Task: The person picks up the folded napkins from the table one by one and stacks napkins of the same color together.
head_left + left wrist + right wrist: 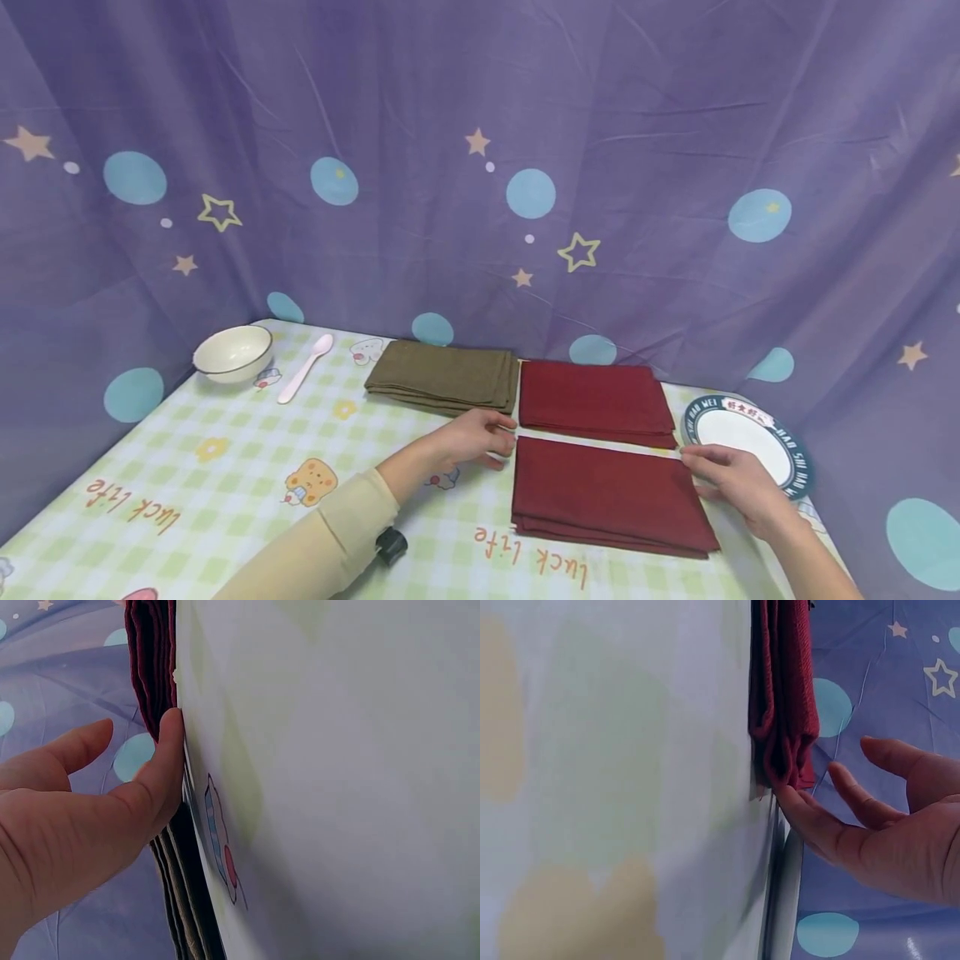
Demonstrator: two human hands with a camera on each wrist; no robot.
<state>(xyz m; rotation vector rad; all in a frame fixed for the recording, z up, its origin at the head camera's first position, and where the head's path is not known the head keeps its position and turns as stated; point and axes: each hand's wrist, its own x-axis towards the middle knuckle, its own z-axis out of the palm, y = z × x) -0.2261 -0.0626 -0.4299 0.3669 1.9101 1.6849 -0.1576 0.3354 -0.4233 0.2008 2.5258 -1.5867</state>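
A folded dark red cloth (607, 492) lies in front, between my two hands. My left hand (474, 437) is beside its left edge, fingers loosely bent and thumb apart, holding nothing. In the left wrist view the fingertips (172, 724) are low by the tabletop, right at the red cloth's layered edge (152, 660). At the cloth's right edge is my right hand (738, 483), its fingers spread and lightly bent. The right wrist view shows a fingertip right at the folded corner of the red cloth (784, 697), without a grip on it.
Behind the front cloth lies a second folded red cloth (592, 400), with a folded olive-brown cloth (442, 375) left of it. A plate with a dark teal rim (801, 467) is at the right. At far left are a cream bowl (234, 354) and a pink spoon (303, 371).
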